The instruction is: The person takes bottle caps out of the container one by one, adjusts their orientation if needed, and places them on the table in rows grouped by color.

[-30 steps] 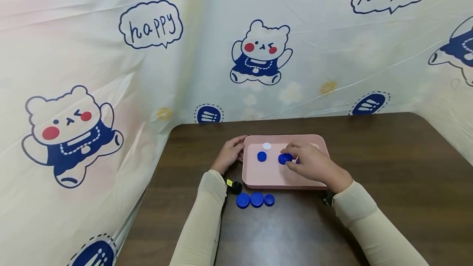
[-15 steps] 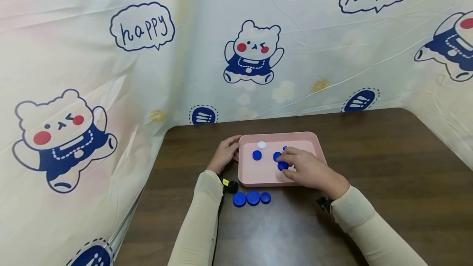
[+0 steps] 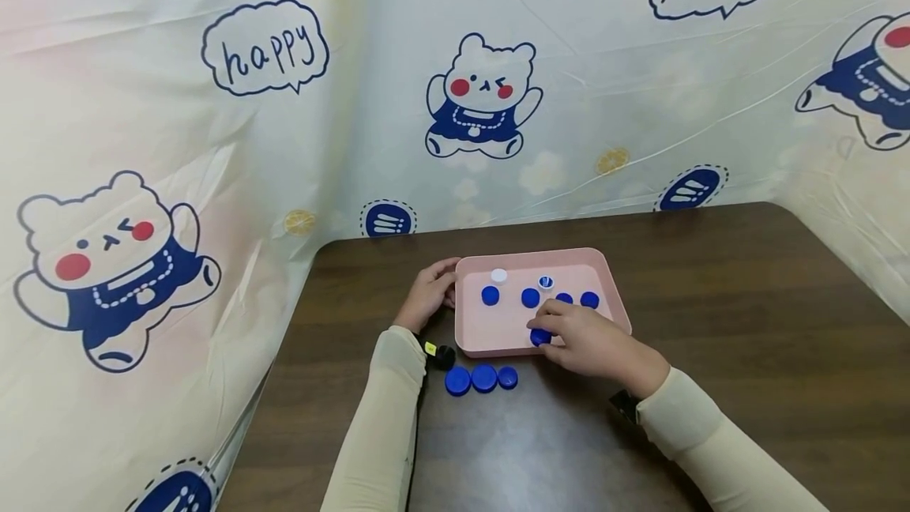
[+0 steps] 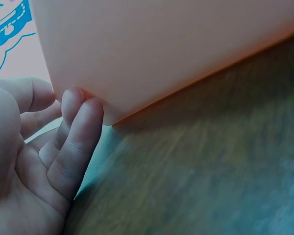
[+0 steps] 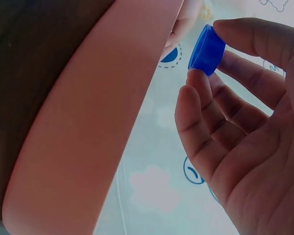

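In the head view a pink tray [image 3: 472,342] lies on the table, and my left hand [image 3: 429,295] holds its left side. The left wrist view shows the fingers [image 4: 78,142] bent against the tray wall [image 4: 152,54]. Over the tray's front part, my right hand [image 3: 593,338] pinches a blue bottle cap [image 5: 208,50] between thumb and fingers, above the rim in the right wrist view. Other blue caps [image 3: 490,295] lie in the tray, one partly hidden by the right hand, with a white cap [image 3: 499,276] and a white-rimmed blue one [image 3: 545,283].
Three blue caps [image 3: 484,378] stand in a row on the brown table [image 3: 711,299], just in front of the tray. A black wrist device [image 3: 444,356] sits by the left wrist. Behind the table hangs a printed curtain [image 3: 398,125].
My right hand has drawn the blue cap out from among the others toward the tray's front edge, uncovering caps at the right. The left hand stays on the tray, and the view has shifted slightly.
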The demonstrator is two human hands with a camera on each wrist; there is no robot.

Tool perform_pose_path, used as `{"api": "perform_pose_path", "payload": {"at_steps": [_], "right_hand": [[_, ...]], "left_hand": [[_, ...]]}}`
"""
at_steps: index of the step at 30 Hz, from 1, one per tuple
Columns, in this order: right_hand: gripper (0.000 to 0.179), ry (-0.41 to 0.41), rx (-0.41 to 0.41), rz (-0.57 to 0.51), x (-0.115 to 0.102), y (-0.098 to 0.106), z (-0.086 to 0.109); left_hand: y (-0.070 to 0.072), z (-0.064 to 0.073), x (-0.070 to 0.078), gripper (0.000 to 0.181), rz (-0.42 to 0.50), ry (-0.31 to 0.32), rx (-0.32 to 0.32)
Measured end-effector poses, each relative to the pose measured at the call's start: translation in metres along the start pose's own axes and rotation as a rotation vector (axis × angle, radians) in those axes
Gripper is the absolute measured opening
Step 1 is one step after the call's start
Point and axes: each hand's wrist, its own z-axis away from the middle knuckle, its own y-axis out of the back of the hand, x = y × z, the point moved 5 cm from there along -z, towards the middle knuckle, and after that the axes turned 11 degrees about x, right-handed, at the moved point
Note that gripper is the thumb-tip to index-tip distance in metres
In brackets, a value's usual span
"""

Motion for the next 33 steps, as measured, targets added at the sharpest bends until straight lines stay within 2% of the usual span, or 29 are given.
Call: {"api": "perform_pose_path", "payload": {"at_steps": [11, 19, 33], "right_hand": [[0.027, 0.145, 0.011, -0.053, -0.011, -0.012, 0.007], [0.028, 0.134, -0.038, -0.059, -0.015, -0.019, 0.011], [0.027, 0.186, -0.041, -0.044, -0.019, -0.027, 0.010]], "left_hand": [[0.003, 0.002, 0.001, 0.039, 0.006, 0.010, -0.004], [0.001, 0.001, 0.002, 0.040, 0.004, 0.011, -0.011], [0.000, 0.002, 0.002, 0.039, -0.025, 0.024, -0.004]]}}
